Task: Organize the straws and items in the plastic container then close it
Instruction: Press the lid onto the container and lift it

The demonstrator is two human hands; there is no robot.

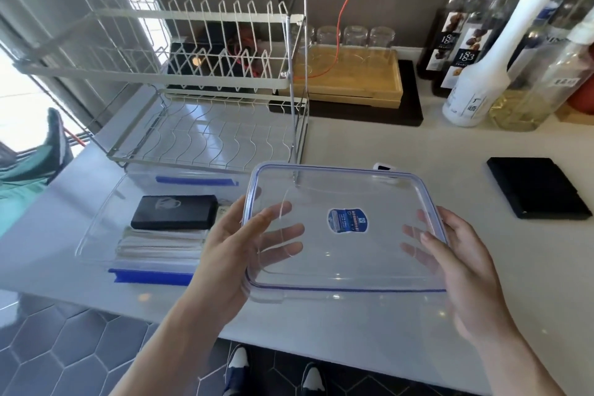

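- Nearest the camera, the left hand (234, 254) and right hand (463, 270) hold a clear lid (345, 228) between them, lifted above the bench (418, 315). Each hand has its thumb on the upper side and its fingers spread under the lid, seen through the plastic.
- The lid has a blue seal line round its rim and a blue sticker (347, 219) in the middle. It hangs to the right of the container, overlapping that box's right end.
- Just beyond the left hand, the open plastic container (96, 228) rests on the bench with blue latches on its near and far long sides. Inside lie white paper-wrapped straws (160, 243) in a flat bundle near the front and a black box (175, 212) behind them.
- The contents look settled and low, so the step in hand is likely the closing. To do it well, carry the lid left, keep it level, line its corners with the container's corners, and press the rim down evenly before snapping the latches.
- Watch that no straw end rides up over the rim, which would stop the seal.
- Further back stand a wire dish rack (199, 80), and bottles (482, 74) at the right.
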